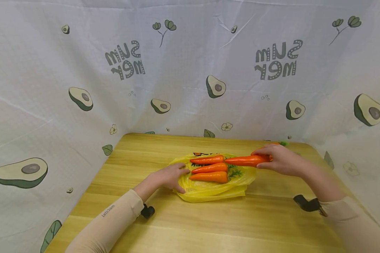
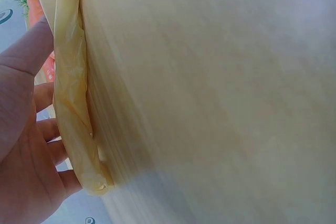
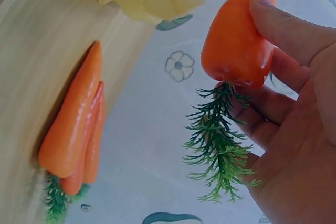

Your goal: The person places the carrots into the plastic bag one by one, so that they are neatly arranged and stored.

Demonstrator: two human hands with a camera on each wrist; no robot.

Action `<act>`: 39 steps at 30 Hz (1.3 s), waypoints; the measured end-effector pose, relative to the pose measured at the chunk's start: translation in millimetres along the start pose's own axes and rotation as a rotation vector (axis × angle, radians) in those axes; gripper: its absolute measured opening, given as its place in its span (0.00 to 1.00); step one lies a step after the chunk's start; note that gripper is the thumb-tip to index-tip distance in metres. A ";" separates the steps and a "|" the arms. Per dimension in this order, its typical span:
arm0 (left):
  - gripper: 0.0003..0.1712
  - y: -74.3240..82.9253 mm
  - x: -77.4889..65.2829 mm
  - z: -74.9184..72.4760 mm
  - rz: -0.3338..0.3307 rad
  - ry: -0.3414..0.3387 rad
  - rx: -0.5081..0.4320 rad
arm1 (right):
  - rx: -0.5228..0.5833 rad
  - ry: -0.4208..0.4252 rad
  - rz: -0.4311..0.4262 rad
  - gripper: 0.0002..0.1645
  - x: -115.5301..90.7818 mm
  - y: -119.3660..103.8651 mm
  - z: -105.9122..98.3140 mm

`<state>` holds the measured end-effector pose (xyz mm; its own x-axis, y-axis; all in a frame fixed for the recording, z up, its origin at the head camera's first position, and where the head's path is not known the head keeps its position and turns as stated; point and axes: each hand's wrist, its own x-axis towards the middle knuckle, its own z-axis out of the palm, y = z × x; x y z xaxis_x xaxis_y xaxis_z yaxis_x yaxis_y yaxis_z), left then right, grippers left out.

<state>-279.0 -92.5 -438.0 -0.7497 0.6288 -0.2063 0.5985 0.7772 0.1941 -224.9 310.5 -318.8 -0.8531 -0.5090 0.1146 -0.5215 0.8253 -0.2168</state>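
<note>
My right hand (image 1: 280, 160) grips an orange carrot (image 3: 236, 40) at its thick end, with the green top hanging free past the fingers. The carrot's tip points left, above a yellow plastic bag (image 1: 215, 196). Three carrots (image 1: 209, 176) lie side by side on the bag, tips to the left and green leaves to the right. My left hand (image 1: 171, 177) is at the bag's left edge, fingers spread. In the left wrist view, the bag's folded rim (image 2: 71, 77) covers those fingertips.
Several more carrots (image 3: 73, 119) lie together on the wooden table (image 1: 193, 228). In the head view, the right hand mostly hides them. A white cloth (image 1: 183, 70) printed with avocados hangs around the table's back and sides.
</note>
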 end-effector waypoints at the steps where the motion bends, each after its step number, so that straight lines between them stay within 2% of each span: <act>1: 0.52 0.1 -0.2 -0.3 0.001 0.000 -0.002 | 0.000 -0.002 -0.006 0.24 1.0 -1.7 0.1; 9: 0.51 -0.1 -1.0 -0.5 0.000 0.003 -0.010 | 0.013 -0.011 -0.020 0.24 10.0 -14.0 4.3; 16: 0.51 3.3 -4.8 -3.3 -0.009 -0.002 -0.007 | 0.014 -0.034 -0.073 0.23 21.5 -25.8 7.6; 24: 0.51 2.2 -2.2 -3.4 -0.007 0.003 0.008 | 0.014 -0.059 -0.090 0.23 31.7 -36.0 12.5; 39: 0.51 -0.1 -1.9 1.2 -0.006 0.004 0.011 | 0.030 -0.105 -0.107 0.25 47.2 -55.6 33.2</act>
<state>-277.3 -93.7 -438.7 -0.7545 0.6238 -0.2041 0.5968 0.7814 0.1821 -235.6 232.5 -333.5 -0.7853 -0.6180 0.0372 -0.6077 0.7578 -0.2377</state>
